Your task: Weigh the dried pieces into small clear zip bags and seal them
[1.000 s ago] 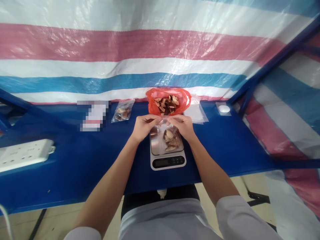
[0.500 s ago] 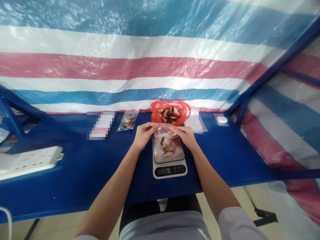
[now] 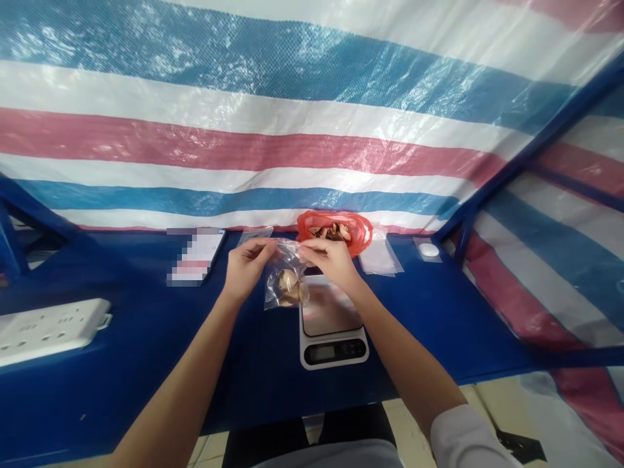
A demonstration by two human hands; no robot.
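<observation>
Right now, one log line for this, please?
left hand: pinching clear bag; right hand: pinching it; contents: pale pieces; scale: on table

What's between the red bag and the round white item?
Flat clear bags lie on the blue table between the red bag and round white item, seen in the head view.

Glare on striped sheet (image 3: 273,65); edges stretched, soft; 1 patch (image 3: 195,260) pixelated.
</observation>
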